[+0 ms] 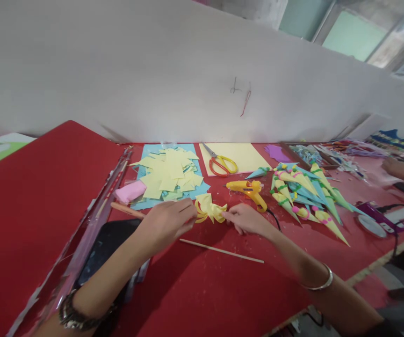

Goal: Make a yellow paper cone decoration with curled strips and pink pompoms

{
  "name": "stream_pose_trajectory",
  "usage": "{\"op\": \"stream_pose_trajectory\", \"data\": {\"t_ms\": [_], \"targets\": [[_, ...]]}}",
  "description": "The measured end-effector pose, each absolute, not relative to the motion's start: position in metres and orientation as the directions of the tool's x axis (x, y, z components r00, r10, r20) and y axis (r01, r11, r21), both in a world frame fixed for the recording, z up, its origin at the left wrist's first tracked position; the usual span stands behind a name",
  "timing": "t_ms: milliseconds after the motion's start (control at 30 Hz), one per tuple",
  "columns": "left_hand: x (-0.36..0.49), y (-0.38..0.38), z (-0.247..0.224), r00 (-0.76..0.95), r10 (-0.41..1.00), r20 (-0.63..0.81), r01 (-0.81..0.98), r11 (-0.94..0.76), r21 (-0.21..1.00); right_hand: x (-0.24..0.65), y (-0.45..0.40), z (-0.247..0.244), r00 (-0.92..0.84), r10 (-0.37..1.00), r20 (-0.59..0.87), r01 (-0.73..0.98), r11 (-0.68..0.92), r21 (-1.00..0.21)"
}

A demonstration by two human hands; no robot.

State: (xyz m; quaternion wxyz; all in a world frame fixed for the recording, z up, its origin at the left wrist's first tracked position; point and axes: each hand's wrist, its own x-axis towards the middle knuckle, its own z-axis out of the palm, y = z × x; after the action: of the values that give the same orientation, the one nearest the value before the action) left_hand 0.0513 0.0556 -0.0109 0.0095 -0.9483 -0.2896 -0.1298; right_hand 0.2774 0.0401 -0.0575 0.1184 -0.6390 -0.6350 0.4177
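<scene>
Between my two hands is a yellow paper piece [206, 206] with cut, curled strips at its edges. My left hand [172, 217] has its fingers closed on the left edge of this paper. On the other side, my right hand [246, 219] pinches the right edge with thumb and forefinger. A thin wooden stick [223, 251] lies on the red table just below the hands. Behind my right hand rests a yellow glue gun [247, 188], its nozzle pointing left and its cord trailing right.
Cut yellow paper pieces [169, 171] are heaped on blue sheets. Scissors [221, 161] lie on pale yellow sheets. Finished paper cones [303, 187] are piled at right. A dark phone-like slab [107, 248] sits beneath my left forearm. Another person's hand [398, 171] is at far right.
</scene>
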Motion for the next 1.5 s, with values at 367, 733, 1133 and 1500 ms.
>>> {"op": "stream_pose_trajectory", "data": {"t_ms": [367, 733, 1133, 1500], "targets": [[0.049, 0.058, -0.014, 0.796, 0.536, 0.280, 0.544, -0.837, 0.054, 0.273, 0.038, -0.061, -0.188, 0.929, -0.319, 0.664, -0.119, -0.738], [0.049, 0.059, -0.014, 0.797, 0.534, 0.283, 0.536, -0.841, 0.078, 0.266, 0.036, -0.056, -0.113, 0.959, -0.260, 0.685, -0.114, -0.720], [0.048, 0.057, -0.012, 0.787, 0.547, 0.286, 0.554, -0.830, 0.066, 0.261, 0.041, -0.055, -0.139, 0.930, -0.342, 0.684, -0.159, -0.712], [0.048, 0.056, -0.008, 0.785, 0.548, 0.288, 0.547, -0.832, 0.092, 0.261, 0.045, -0.062, -0.188, 0.902, -0.388, 0.689, -0.160, -0.707]]}}
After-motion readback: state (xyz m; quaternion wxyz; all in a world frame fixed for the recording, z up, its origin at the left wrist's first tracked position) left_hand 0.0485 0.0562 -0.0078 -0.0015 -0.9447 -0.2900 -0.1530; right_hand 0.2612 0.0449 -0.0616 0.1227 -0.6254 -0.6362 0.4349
